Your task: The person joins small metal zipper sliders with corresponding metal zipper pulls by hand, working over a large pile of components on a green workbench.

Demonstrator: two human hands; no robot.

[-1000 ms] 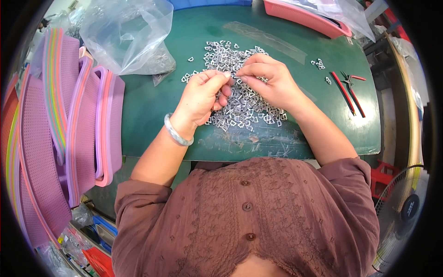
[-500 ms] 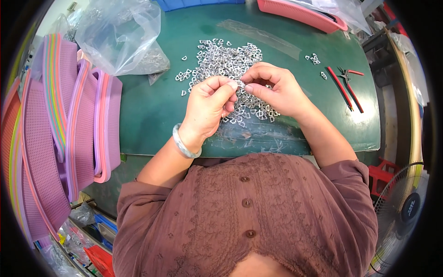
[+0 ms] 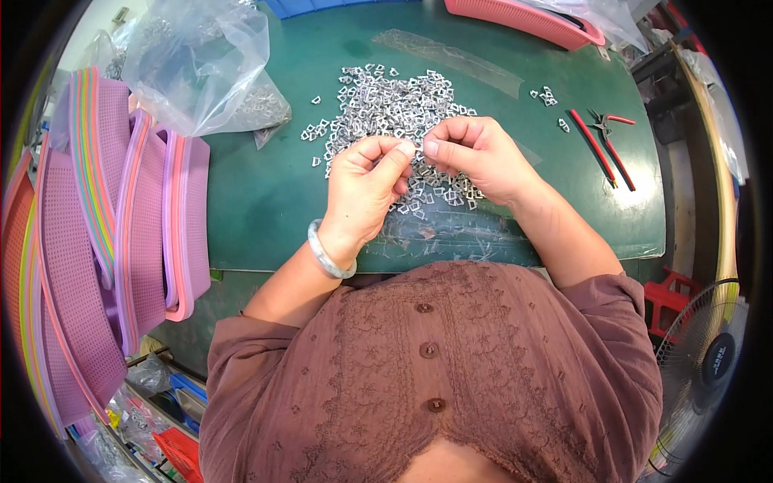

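Observation:
My left hand, with a pale bangle at the wrist, is closed in a pinch over the near part of a heap of small silver metal pieces. A tiny bit of silver metal shows at its fingertips, mostly covered by them. My right hand is also pinched, thumb against forefinger, its tips almost meeting those of the left. What it holds is too small and hidden to make out. The heap's pieces look like little open frames, and they spread under and around both hands.
Red-handled pliers lie on the green table at the right, near several loose pieces. A clear plastic bag of pieces stands at the far left. Purple baskets stack along the left; a fan stands right.
My fingertips have drawn slightly closer together, and the silver piece seen between them is now mostly hidden. The right hand has dipped a little. The whole view has shifted slightly.

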